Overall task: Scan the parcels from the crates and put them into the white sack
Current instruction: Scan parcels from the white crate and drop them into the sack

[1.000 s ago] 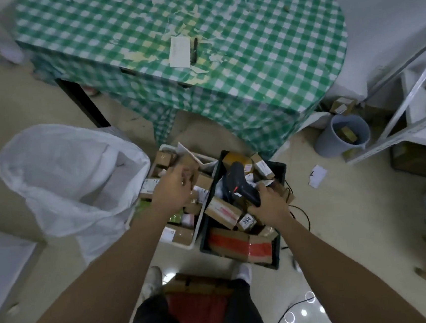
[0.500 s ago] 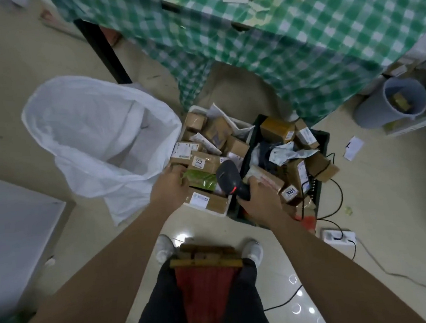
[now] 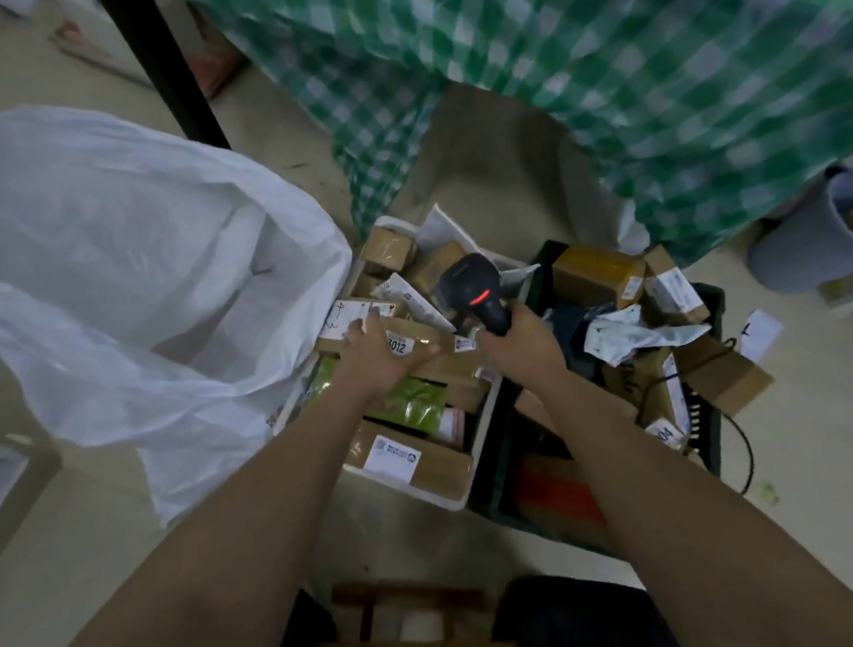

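Brown parcel [image 3: 419, 347] is gripped in the white crate [image 3: 471, 479] by the left hand [image 3: 378, 353], label up. Scanner [image 3: 473, 288] is clenched in the right hand [image 3: 518, 338], likely aimed at it. White sack [image 3: 116, 278] is kept gaping just beside for the drop.

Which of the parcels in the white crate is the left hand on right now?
The brown box labelled 3012, in the white crate. The left hand grips it; the green packet and the other boxes lie untouched.

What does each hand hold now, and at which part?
Right hand grips the scanner by its handle. Left hand grasps the top edge of the cardboard parcel.
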A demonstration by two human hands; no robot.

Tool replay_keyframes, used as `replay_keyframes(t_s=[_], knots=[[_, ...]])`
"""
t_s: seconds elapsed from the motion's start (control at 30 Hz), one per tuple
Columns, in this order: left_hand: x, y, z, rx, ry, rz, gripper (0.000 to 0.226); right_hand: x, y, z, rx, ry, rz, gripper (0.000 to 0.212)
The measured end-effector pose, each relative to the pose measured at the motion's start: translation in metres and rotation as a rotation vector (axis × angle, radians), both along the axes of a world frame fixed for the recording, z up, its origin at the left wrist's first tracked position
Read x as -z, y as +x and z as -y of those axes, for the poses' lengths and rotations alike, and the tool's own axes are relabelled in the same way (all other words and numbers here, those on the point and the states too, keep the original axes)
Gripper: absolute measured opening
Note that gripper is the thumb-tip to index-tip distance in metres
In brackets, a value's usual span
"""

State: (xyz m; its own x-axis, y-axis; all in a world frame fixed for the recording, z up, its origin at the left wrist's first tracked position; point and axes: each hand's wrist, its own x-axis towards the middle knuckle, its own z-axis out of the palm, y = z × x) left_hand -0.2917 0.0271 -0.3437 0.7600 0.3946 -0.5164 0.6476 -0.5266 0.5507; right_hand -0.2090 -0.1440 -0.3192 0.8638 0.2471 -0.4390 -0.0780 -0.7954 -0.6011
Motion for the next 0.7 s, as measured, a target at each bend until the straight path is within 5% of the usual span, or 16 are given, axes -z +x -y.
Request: replay_keyframes(t_s=[0.1,0.3,0.7], knots=[[0.041,0.016,-0.002,-0.002,-0.048,-0.01,0.129,0.041,0.01,-0.009,0.059,0.033,0.082,0.038],[0.084,0.019,-0.009,-0.024,-0.149,0.036,0.136,0.083,0.019,-0.017,0.082,0.095,0.172,0.031],[0.064,-0.044,-0.009,0.011,-0.045,0.565,0.128,0.067,-0.011,-0.006,0.141,0.261,0.247,0.028]])
